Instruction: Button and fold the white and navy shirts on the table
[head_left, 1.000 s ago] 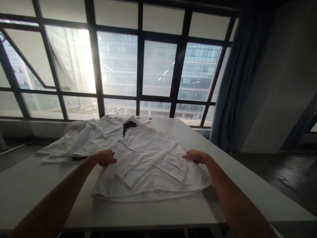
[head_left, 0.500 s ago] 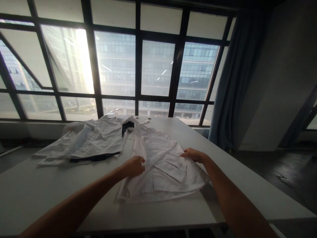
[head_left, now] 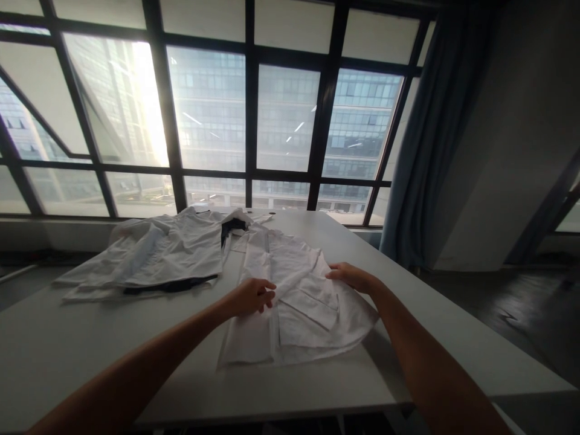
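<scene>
A white shirt (head_left: pixel 299 338) lies in front of me with its left side folded inward in a long strip, and its sleeve and cuff lie across the body. My left hand (head_left: pixel 254 296) is over the folded strip, its fingers loosely bent and apart, with no cloth visible between them. At the shirt's right edge, my right hand (head_left: pixel 351 277) has its fingers closed on the cloth, thumb partly hidden.
More white garments (head_left: pixel 176 254) with dark parts lie to the left on the white table (head_left: pixel 181 386). Behind the table is a black-framed window (head_left: pixel 283 121). A blue curtain (head_left: pixel 412 181) hangs at the right.
The shirt's left side now lies flatter as a folded strip with a straight inner edge. My left hand has moved slightly right and its fingers have loosened. My right hand stays at the right edge.
</scene>
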### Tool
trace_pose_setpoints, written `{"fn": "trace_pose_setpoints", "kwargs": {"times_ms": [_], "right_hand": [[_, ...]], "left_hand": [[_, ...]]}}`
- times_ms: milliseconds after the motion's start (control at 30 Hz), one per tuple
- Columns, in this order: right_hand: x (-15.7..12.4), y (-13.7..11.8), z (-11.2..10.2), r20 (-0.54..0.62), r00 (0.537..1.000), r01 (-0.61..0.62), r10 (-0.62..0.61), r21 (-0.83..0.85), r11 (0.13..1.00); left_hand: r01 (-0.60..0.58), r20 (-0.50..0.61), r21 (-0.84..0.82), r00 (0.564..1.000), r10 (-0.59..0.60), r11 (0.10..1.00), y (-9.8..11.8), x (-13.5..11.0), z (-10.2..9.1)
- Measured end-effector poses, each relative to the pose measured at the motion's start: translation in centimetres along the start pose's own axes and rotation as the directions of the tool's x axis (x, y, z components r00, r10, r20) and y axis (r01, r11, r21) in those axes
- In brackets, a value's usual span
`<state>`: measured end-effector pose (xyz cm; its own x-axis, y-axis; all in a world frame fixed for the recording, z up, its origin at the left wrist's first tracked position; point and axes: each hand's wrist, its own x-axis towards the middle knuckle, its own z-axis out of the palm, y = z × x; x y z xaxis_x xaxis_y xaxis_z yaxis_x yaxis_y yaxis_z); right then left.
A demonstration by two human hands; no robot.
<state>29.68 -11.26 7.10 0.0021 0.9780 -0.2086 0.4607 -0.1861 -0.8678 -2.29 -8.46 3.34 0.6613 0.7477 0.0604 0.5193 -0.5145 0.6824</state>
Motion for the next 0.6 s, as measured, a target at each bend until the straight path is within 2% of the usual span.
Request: {"fn": "trace_pose_setpoints", "kwargs": {"times_ms": [100, 167, 233, 333, 500, 600], "right_hand": [[-0.4, -1.0, 0.9, 0.108, 0.993, 0.026, -0.042, 0.147, 0.989], [-0.4, -1.6, 1.8, 0.073, 0.996, 0.049, -0.059, 0.122, 0.991], [-0.4, -2.3, 3.2, 0.038, 0.994, 0.096, -0.098, 0.068, 0.993], [-0.3, -3.0, 5.9, 0.046, 0.988, 0.147, -0.149, 0.038, 0.988], [-0.5, -3.6, 10.5, 0.063, 0.991, 0.118, -0.118, 0.005, 0.993], [-0.6, -3.5, 12.2, 0.166, 0.98, 0.109, -0.107, -0.001, 0.994]], "left_hand": [[-0.192, -0.119, 0.247, 0.967, 0.226, 0.95, -1.4, 0.0, -1.5], [-0.234, -0.114, 0.368, 0.949, 0.293, 0.9, -2.8, 0.1, -1.9], [-0.222, -0.036, 0.429, 0.964, 0.262, 0.875, -4.2, 0.3, -1.7], [-0.159, 0.071, 0.458, 0.987, 0.143, 0.875, -5.6, 0.7, -0.8], [-0.143, 0.07, 0.453, 0.99, 0.125, 0.88, -6.0, 1.1, 0.1], [-0.13, 0.063, 0.474, 0.991, 0.114, 0.871, -6.0, 1.0, 0.3]]}}
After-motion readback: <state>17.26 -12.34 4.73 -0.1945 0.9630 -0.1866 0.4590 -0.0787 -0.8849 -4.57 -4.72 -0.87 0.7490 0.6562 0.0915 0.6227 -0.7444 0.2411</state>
